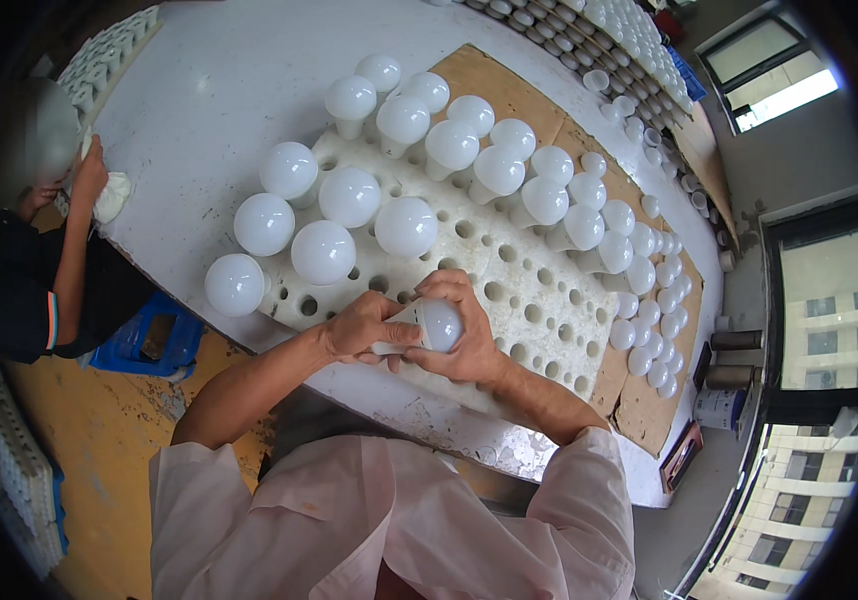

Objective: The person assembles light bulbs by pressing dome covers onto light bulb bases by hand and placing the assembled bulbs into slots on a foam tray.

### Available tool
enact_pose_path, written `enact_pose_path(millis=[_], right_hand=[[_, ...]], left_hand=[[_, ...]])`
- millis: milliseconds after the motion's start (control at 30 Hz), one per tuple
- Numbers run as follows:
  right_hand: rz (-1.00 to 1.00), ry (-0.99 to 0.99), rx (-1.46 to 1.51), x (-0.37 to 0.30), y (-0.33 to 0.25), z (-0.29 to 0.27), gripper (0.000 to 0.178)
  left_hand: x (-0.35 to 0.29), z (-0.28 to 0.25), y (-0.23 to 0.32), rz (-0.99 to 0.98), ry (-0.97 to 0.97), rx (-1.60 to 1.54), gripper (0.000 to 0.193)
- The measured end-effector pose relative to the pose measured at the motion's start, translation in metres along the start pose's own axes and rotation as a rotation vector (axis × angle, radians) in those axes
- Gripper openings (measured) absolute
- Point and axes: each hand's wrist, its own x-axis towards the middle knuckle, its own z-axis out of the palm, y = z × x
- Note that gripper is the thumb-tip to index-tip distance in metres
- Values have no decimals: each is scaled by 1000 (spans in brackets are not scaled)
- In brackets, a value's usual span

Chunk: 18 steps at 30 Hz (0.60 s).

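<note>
Both my hands are closed round one white light bulb (441, 324), held above the near edge of a pale foam tray (469, 275) full of holes. My left hand (357, 328) grips it at the base end. My right hand (471, 335) wraps round its rounded dome. The bulb lies tilted on its side, and its far end is hidden by my left fingers. Several more bulbs (323, 253) stand dome-up at the tray's left end. Other bulbs (498, 170) line the tray's far side in rows.
Brown cardboard (469, 75) lies beyond and right of the tray, with small white domes (649, 340) at its right end. Stacked trays of white parts (559, 40) stand at the far right. At left, another person's arm (74, 215) reaches a tray, beside a blue stool (154, 340).
</note>
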Motion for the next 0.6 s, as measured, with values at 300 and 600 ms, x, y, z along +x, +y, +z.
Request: enact_pose_path(millis=[300, 600], right_hand=[[372, 105, 367, -6, -14, 4, 85], [291, 106, 75, -7, -24, -6, 92]], left_hand=[[-3, 7, 14, -111, 2, -524, 52], [-1, 20, 6, -60, 7, -564, 57]])
